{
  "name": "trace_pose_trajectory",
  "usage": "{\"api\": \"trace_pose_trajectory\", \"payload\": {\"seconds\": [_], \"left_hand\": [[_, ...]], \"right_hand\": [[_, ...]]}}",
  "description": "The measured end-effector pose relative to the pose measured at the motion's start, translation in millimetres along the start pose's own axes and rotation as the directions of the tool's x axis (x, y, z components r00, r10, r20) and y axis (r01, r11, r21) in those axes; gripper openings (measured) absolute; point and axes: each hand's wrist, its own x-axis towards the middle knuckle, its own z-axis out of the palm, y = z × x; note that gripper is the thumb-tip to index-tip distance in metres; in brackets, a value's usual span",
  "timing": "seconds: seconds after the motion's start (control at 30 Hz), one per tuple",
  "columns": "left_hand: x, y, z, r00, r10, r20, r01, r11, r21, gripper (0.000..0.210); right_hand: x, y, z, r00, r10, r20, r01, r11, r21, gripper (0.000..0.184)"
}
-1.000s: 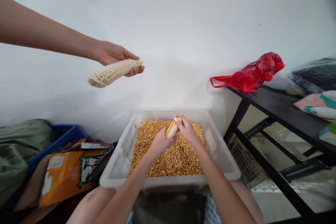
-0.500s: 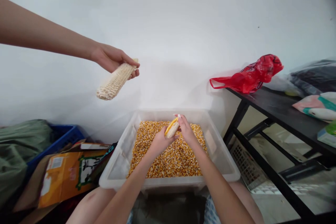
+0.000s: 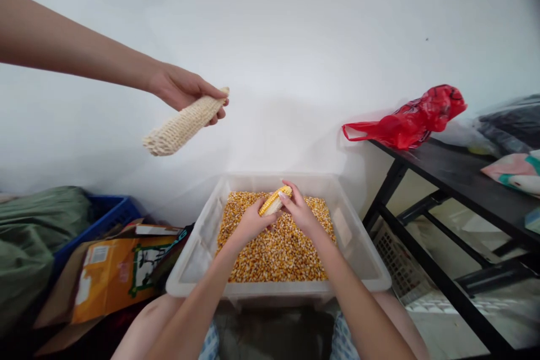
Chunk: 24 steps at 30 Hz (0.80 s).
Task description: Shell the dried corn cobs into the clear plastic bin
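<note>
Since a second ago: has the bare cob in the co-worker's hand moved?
Yes. The bare cob dipped toward the tub half a second ago, free end down, then swung partway back up. The co-worker's hand grips its right end, against the white wall.

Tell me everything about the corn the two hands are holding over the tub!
The corn cob is small and partly stripped: yellow kernels line its upper side, and pale bare core shows beneath. It lies tilted, its far end higher, just above the loose kernels in the clear plastic tub. The left hand grips its near end and the right hand pinches its far end.
</note>
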Motion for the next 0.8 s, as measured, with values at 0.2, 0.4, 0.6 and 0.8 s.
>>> {"api": "trace_pose_trajectory", "payload": {"seconds": [0.2, 0.4, 0.6, 0.8], "left_hand": [[1, 1, 2.6, 0.998, 0.03, -0.048, -0.03, 0.999, -0.011, 0.043], [2, -8, 8.4, 0.999, 0.018, -0.046, -0.018, 1.0, 0.003, 0.042], [3, -11, 5.8, 1.0, 0.014, 0.022, -0.011, 0.993, -0.118, 0.043], [1, -9, 7.1, 0.999, 0.042, -0.003, -0.042, 0.998, -0.038, 0.041]], "right_hand": [[-2, -10, -3, 0.995, 0.055, 0.085, -0.062, 0.994, 0.087, 0.05], [1, 8, 4, 0.997, 0.023, -0.075, -0.027, 0.998, -0.052, 0.049], [-2, 3, -2, 0.999, 0.011, 0.049, -0.011, 1.0, 0.015, 0.051], [-3, -4, 2, 0.994, 0.074, 0.075, -0.082, 0.992, 0.1, 0.052]]}}
